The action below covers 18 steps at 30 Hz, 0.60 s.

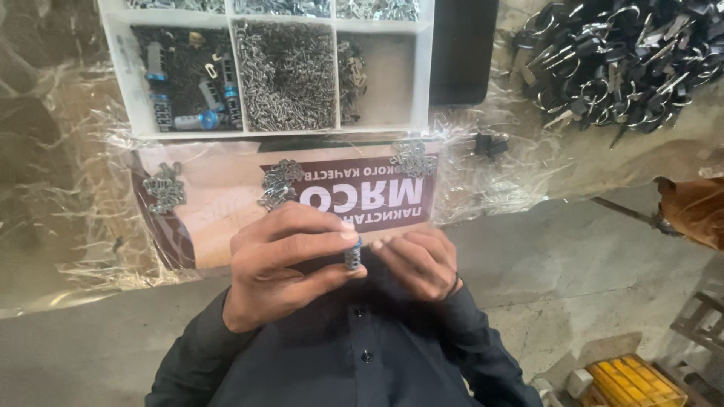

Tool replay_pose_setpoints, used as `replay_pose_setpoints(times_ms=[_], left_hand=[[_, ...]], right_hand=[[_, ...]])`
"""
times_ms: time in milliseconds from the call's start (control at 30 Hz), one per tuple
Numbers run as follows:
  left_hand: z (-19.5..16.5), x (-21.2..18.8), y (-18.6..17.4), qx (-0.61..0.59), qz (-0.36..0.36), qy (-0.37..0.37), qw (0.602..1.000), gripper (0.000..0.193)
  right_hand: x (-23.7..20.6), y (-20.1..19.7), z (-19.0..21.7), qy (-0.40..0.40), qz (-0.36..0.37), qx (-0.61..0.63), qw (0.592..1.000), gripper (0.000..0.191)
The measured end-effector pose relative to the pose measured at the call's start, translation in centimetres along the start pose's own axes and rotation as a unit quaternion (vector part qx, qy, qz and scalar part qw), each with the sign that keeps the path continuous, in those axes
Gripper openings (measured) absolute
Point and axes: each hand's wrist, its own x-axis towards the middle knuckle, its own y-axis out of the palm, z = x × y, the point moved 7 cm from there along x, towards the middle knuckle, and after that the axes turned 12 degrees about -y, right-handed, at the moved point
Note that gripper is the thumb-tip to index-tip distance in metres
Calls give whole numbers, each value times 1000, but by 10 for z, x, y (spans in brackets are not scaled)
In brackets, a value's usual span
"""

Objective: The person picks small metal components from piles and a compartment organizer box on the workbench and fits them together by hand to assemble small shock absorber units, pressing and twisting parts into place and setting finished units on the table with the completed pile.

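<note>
At the centre of the frame I see my left hand [283,260] pinching a small ribbed cylinder [353,256], metallic grey with a blue cap at its top, between thumb and forefinger. My right hand [418,260] sits just beside it, fingers curled together and fingertips meeting the cylinder's side; whether it grips anything of its own I cannot tell. Both wrists come out of dark, matte, buttoned sleeves [354,354].

Beyond my hands lies a glossy printed sheet [219,203], pale with a maroon band, on the worktop [68,188], which is wrapped in crinkled clear plastic film. Three little heaps of shiny metal pieces [280,183] rest on that sheet.

In the upper middle stands a white plastic compartment tray [422,75]. Its left cell holds more ribbed cylinders with blue caps [192,102] on fine dark bits, the middle cell is packed with tiny silvery pins [286,75], and the right cell is mostly bare.

In the upper right, a tangled pile of black-headed keys on steel rings [626,56]. At the lower right, a yellow ridged box [633,380] sits on the grey concrete floor [588,256].
</note>
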Motion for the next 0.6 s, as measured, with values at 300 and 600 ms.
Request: replay_pose_setpoints(times_ms=[300,600], left_hand=[[-3,-7,5,9,19,-5,1000,43],[-2,-16,0,-6,-6,-16,1000,44]], right_hand=[[26,-30,9,188,-193,197,943,25],[65,-21,18,137,-127,147,971,31]])
